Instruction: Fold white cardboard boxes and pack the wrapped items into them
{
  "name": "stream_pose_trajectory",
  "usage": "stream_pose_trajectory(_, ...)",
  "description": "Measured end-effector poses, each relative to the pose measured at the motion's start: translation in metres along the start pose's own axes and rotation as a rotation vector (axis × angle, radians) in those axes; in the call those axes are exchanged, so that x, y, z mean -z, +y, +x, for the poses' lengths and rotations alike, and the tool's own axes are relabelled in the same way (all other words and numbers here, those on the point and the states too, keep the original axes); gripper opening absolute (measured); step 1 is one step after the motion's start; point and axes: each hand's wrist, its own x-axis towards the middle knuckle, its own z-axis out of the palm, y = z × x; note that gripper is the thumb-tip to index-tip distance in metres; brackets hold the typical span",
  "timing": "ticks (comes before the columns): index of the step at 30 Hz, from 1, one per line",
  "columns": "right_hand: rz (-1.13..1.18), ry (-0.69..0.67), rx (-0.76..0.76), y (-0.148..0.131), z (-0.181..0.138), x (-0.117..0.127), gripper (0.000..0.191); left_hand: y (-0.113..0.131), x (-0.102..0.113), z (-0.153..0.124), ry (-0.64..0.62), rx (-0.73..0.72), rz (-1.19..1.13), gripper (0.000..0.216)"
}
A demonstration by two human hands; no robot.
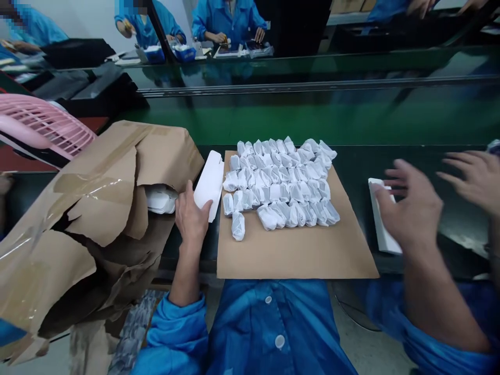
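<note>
My left hand (191, 214) grips a flat white carton (210, 182) by its lower left part, thumb on its face. That carton leans beside the left edge of a cardboard sheet (281, 255). Rows of small items wrapped in white paper (273, 192) lie on the sheet, with one wrapped piece (238, 225) at the front left. My right hand (412, 208), slightly blurred, is at a long white box (383, 219) on the right. Its fingers are apart and the thumb overlaps the box's upper edge; I cannot tell whether it touches.
A torn brown cardboard box (117, 177) with white pieces inside stands at left. Behind it is a pink fan (42, 122). A co-worker's hand (476, 177) reaches in at far right. Across the green-edged bench (297, 117), co-workers in blue sit at work.
</note>
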Motion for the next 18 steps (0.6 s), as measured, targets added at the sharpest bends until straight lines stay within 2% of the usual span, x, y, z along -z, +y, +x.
stream_pose_trajectory(1,0.104,-0.048,0.110,-0.022,-0.018,-0.003,0.060,0.002,0.008,-0.005,0.025,-0.001,-0.024,0.071)
stream_pose_trajectory(2,0.229,-0.162,0.175,-0.046,-0.038,-0.007,0.050,0.004,0.018,-0.011,0.057,-0.008,-0.066,0.066)
stream_pose_trajectory(3,0.356,-0.356,0.193,-0.069,-0.058,-0.013,0.048,0.007,0.028,-0.019,0.096,-0.020,-0.115,0.061)
stream_pose_trajectory(5,0.609,-0.594,0.137,-0.113,-0.091,-0.029,0.054,0.017,0.047,-0.041,0.207,-0.046,-0.269,0.048)
stream_pose_trajectory(7,0.835,-0.712,0.059,-0.145,-0.109,-0.047,0.069,0.029,0.059,-0.068,0.252,-0.017,-0.424,0.034)
stream_pose_trajectory(8,0.931,-0.741,0.035,-0.155,-0.111,-0.053,0.069,0.034,0.062,-0.081,0.178,0.006,-0.530,0.029)
stream_pose_trajectory(10,1.023,-0.781,0.041,-0.161,-0.103,-0.058,0.056,0.039,0.065,-0.101,-0.099,0.042,-0.728,0.027)
stream_pose_trajectory(11,1.002,-0.816,0.079,-0.158,-0.095,-0.054,0.047,0.038,0.066,-0.106,-0.218,0.050,-0.826,0.030)
stream_pose_trajectory(12,0.937,-0.880,0.144,-0.152,-0.086,-0.048,0.040,0.035,0.067,-0.108,-0.279,0.053,-0.920,0.036)
stream_pose_trajectory(14,0.717,-1.055,0.331,-0.136,-0.068,-0.030,0.036,0.026,0.073,-0.103,-0.261,0.046,-1.055,0.050)
stream_pose_trajectory(16,0.471,-1.189,0.532,-0.122,-0.058,-0.012,0.038,0.018,0.078,-0.092,-0.274,0.024,-0.989,0.051)
stream_pose_trajectory(18,0.271,-1.142,0.670,-0.114,-0.061,-0.001,0.046,0.016,0.080,-0.082,-0.375,0.020,-0.770,0.038)
